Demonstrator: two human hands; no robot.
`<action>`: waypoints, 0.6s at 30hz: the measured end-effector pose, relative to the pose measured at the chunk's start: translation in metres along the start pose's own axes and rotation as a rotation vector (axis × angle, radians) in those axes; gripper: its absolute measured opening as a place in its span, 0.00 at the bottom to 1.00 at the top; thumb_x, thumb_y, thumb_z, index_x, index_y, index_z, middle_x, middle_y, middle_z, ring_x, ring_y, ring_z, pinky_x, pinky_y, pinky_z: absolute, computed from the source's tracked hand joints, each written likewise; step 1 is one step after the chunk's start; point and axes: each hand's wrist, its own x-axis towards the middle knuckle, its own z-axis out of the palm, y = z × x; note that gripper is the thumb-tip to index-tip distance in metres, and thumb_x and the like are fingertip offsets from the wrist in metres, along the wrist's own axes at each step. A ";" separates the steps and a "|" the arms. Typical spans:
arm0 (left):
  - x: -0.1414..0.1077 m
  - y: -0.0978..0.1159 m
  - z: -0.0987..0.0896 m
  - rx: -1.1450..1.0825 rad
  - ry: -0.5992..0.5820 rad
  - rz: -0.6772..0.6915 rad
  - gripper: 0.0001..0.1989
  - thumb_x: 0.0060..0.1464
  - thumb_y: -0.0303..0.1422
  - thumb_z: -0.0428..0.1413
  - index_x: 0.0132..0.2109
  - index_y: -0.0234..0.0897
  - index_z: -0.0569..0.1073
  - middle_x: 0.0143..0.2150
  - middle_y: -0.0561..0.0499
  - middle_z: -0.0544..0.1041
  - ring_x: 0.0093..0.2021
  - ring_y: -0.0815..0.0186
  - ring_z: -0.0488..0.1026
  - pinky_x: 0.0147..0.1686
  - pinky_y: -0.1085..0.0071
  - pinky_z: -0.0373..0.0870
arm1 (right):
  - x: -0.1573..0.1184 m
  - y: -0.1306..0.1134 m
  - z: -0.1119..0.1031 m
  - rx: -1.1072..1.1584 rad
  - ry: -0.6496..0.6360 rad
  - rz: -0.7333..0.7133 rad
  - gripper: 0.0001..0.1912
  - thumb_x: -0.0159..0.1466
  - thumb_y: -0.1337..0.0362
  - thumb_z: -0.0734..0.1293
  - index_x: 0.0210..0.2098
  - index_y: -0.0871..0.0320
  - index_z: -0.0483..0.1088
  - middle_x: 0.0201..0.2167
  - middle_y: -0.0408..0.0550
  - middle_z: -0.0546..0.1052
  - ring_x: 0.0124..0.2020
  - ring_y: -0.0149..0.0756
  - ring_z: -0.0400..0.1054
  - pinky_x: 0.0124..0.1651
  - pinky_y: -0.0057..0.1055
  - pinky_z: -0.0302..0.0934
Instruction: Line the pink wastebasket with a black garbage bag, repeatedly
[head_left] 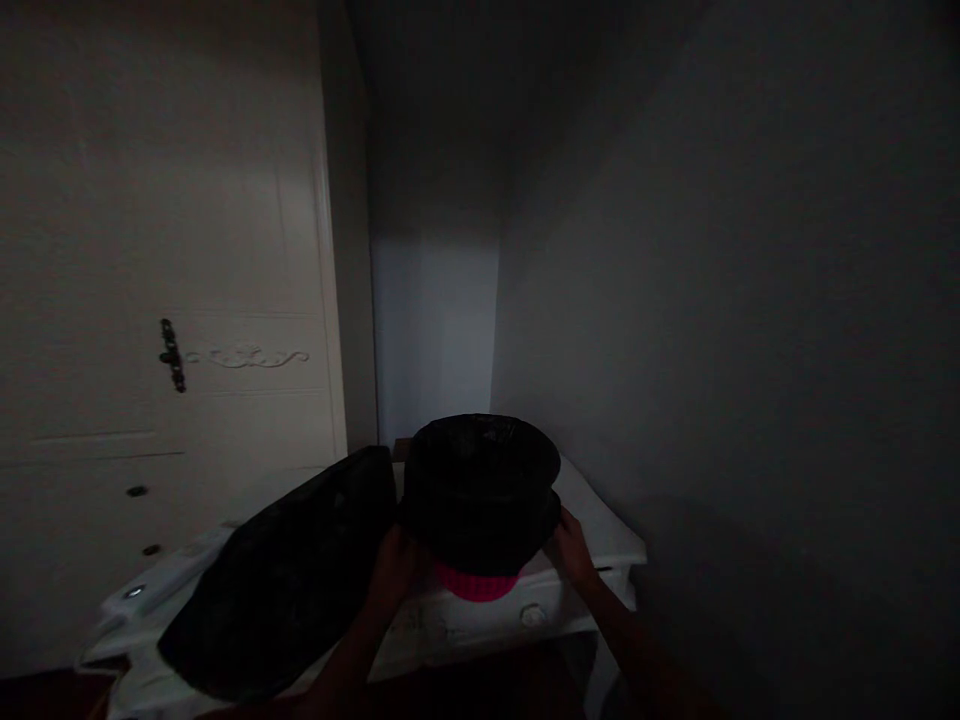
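You have both hands at the sides of a black bag (480,530), which sits over a pink bin (478,585) near the front of the white desk (604,525). Only a low band of the pink shows beneath the bag, whose wide, round mouth faces up. Your right hand (570,548) is gripping the bag's lower edge on its right side. Your left hand (395,565) is against the opposite side, but it is too dark there to tell whether its fingers are closed. Just left of that hand, a long black bundle (289,575) lies slantwise across the desk; its folds are lost in shadow. A pale knob (533,615) shows on the desk's front, below and right of the bin. Beyond, to the left, stands a white wardrobe (225,200) with a dark handle (172,356); a grey wall (712,300) rises on the right.
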 end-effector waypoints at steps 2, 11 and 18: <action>-0.001 0.004 0.001 -0.115 0.065 0.052 0.24 0.55 0.44 0.57 0.55 0.36 0.78 0.53 0.41 0.83 0.62 0.47 0.74 0.65 0.48 0.67 | 0.006 -0.009 -0.001 0.216 0.075 0.009 0.29 0.56 0.40 0.69 0.44 0.57 0.78 0.47 0.55 0.83 0.48 0.50 0.74 0.53 0.41 0.69; 0.007 0.039 0.007 -0.286 -0.063 0.132 0.53 0.36 0.58 0.70 0.67 0.38 0.67 0.70 0.35 0.67 0.74 0.40 0.57 0.72 0.42 0.51 | 0.029 -0.078 0.003 0.500 -0.063 0.142 0.33 0.54 0.35 0.72 0.49 0.51 0.79 0.56 0.53 0.80 0.58 0.51 0.72 0.59 0.46 0.66; 0.014 0.071 0.001 -0.328 -0.080 0.149 0.54 0.39 0.59 0.69 0.68 0.39 0.65 0.68 0.36 0.71 0.72 0.42 0.62 0.70 0.43 0.59 | 0.049 -0.104 -0.022 0.564 -0.070 0.104 0.20 0.52 0.46 0.77 0.40 0.49 0.80 0.49 0.48 0.83 0.52 0.47 0.73 0.57 0.45 0.66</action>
